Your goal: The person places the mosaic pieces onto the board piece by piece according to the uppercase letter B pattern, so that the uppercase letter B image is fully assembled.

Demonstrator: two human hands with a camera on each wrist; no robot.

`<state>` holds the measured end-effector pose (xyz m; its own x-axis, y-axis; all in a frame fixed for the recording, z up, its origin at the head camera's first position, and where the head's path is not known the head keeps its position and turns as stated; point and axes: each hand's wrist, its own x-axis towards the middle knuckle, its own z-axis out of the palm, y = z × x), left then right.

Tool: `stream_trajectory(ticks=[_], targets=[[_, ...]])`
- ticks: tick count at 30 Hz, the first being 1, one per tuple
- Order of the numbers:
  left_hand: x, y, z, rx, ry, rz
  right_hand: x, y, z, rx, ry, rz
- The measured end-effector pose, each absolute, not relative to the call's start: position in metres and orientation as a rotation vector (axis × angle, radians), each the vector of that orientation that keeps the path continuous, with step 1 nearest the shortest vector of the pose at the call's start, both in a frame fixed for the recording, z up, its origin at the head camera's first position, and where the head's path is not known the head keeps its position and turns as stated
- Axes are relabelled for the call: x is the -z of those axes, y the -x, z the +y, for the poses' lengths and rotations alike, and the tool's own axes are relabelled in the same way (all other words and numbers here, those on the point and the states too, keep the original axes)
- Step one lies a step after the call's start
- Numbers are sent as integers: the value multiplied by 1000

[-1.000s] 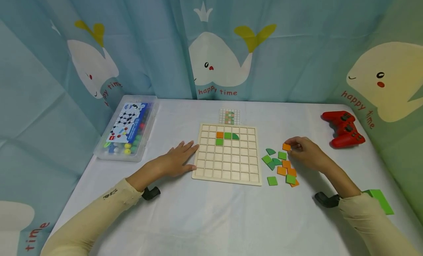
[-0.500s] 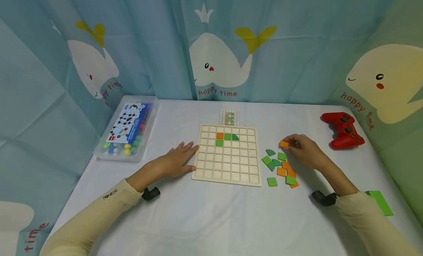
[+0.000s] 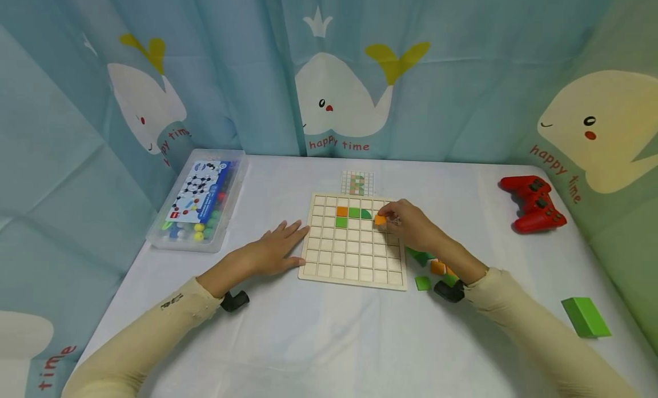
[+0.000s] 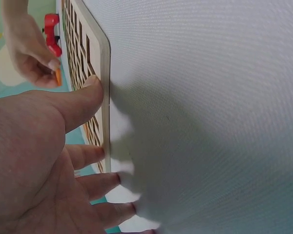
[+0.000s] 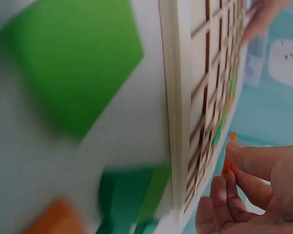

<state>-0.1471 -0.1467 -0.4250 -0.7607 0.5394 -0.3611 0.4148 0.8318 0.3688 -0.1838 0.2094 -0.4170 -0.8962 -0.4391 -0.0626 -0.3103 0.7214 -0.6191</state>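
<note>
A wooden grid board (image 3: pixel 353 255) lies mid-table. In its upper cells sit an orange square (image 3: pixel 341 211), two green squares, one of them below the orange (image 3: pixel 341 222), and a dark green quarter-round tile (image 3: pixel 366 214). My left hand (image 3: pixel 275 249) rests with spread fingers at the board's left edge; in the left wrist view the thumb (image 4: pixel 88 95) touches the rim. My right hand (image 3: pixel 411 224) pinches an orange square tile (image 3: pixel 380 220) between thumb and fingers over the board's upper right part. The right wrist view shows this orange tile (image 5: pixel 229 153) edge-on, above the board.
Loose green and orange tiles (image 3: pixel 423 283) lie right of the board, partly hidden under my right forearm. A small pattern card (image 3: pixel 357 183) lies behind the board. Around them are a clear plastic case (image 3: pixel 197 201), a red game controller (image 3: pixel 533 204) and a green block (image 3: pixel 586 317).
My right hand has carried the orange square tile leftward from beside the loose tiles to over the board. The left hand has stayed in place.
</note>
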Motion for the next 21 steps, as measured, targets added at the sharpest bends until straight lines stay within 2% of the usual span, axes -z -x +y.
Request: stream_trajectory(ticks=[8,21], targets=[[422,147,-146,-369,-660,2537,426,185,185,962,667,2679],[424,147,-145,-352,-662,2542,426,184,178,886,716,2736]])
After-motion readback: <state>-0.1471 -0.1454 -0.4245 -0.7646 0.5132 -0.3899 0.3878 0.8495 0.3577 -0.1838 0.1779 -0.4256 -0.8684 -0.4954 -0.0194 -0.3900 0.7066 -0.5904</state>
